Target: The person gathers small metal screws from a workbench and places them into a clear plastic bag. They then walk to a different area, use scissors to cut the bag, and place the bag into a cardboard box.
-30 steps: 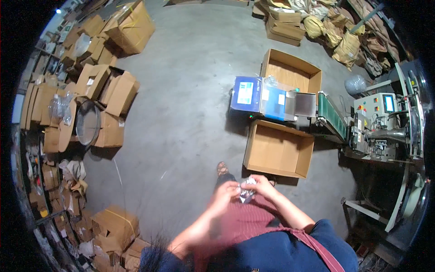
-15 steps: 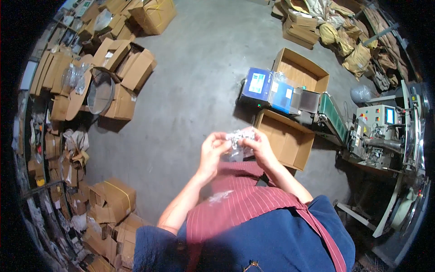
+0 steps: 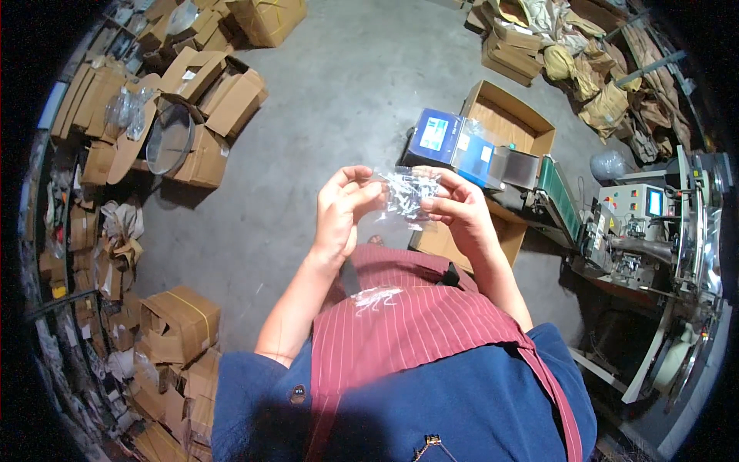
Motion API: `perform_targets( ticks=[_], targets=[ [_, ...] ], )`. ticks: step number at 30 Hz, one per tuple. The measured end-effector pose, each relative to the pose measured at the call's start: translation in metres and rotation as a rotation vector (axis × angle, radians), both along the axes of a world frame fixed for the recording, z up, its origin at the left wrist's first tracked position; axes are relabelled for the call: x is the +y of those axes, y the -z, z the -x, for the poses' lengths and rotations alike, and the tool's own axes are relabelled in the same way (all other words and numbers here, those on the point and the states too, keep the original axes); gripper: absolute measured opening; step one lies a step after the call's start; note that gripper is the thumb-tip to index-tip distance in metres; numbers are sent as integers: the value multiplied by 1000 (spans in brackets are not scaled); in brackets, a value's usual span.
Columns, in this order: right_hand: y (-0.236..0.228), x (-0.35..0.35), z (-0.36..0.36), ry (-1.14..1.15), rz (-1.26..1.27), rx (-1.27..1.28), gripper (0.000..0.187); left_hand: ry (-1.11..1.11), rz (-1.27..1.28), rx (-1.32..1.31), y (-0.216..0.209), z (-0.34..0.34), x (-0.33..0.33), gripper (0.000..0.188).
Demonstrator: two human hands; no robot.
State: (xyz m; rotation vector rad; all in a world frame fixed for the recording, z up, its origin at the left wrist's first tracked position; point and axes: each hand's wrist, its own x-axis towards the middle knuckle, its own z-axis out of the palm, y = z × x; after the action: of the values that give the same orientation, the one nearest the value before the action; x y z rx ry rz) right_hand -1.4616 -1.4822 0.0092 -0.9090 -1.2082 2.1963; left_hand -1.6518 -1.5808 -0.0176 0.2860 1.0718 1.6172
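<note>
Left hand and right hand now higher | pinching opposite sides of clear bag | bag spreads flatter, silvery pieces showing plainly | box beyond right wrist

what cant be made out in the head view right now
Head view:
Small parts in the clear plastic packaging: too small and overlapping to count.
Near cardboard tray: partly covered by the right hand.
Screen on the blue machine: writing too small to read.
Strapped carton, top left: cut off by the top edge.
</note>
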Motion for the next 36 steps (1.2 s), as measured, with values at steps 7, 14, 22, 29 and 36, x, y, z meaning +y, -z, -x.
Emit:
perform_targets(
  ticks=[7, 14, 22, 29, 36],
  targets=[
    [-12, 0, -3, 8, 26, 28, 60, 29, -41, 30, -15, 5, -4, 25],
    [-21, -4, 6, 40, -74, 61, 60, 227, -6, 28, -30, 11, -14, 30],
    [-27, -15, 15, -35, -180, -33, 47, 196, -51, 150, -21, 6, -23, 36],
    [-35, -7, 13, -71, -122, 32, 48, 123, -72, 118, -29, 15, -28, 37],
    [-25, -11, 19, -197, -192, -62, 60, 132, -39, 91, -31, 13, -29, 40]
  ],
)
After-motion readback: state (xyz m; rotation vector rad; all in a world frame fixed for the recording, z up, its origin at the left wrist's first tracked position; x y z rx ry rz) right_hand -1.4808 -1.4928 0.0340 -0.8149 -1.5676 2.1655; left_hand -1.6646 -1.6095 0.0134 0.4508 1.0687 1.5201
